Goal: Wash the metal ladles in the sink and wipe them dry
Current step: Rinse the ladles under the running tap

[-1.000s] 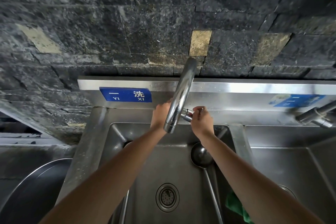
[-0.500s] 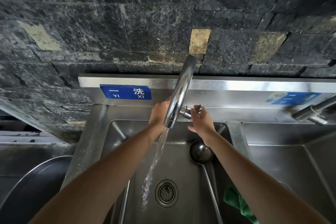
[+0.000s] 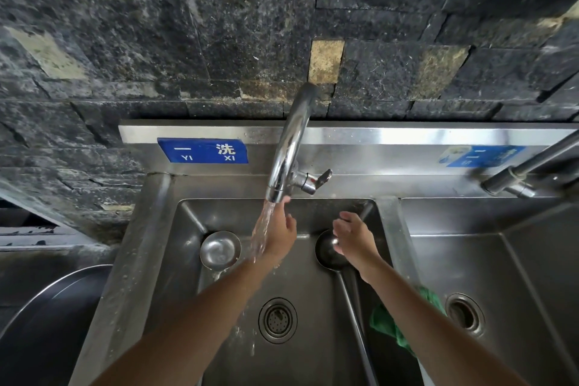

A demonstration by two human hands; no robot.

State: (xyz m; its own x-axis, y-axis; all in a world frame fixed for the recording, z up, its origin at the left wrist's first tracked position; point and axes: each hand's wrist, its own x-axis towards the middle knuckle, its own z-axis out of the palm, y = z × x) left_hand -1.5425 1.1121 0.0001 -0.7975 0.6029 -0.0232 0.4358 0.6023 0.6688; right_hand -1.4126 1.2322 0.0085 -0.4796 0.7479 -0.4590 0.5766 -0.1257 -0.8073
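Two metal ladles lie in the steel sink point(image 3: 175, 247). One ladle's bowl point(image 3: 220, 249) rests at the basin's far left, its handle hidden under my left arm. The other ladle point(image 3: 326, 252) lies to the right, its long handle running toward me. Water pours from the curved tap point(image 3: 289, 147) onto my left hand point(image 3: 279, 236), which is open, fingers pointing up at the spout. My right hand point(image 3: 352, 236) hovers open just over the right ladle's bowl, holding nothing.
The drain point(image 3: 277, 320) sits in the basin's middle. A green cloth point(image 3: 388, 326) lies by the divider under my right arm. A second basin point(image 3: 517, 260) with its own drain is on the right, a second tap point(image 3: 517, 172) above it. A large round pan point(image 3: 47, 316) stands at the left.
The water started running. Both hands left the tap and its lever and dropped into the basin, the left under the stream, the right over the right ladle.
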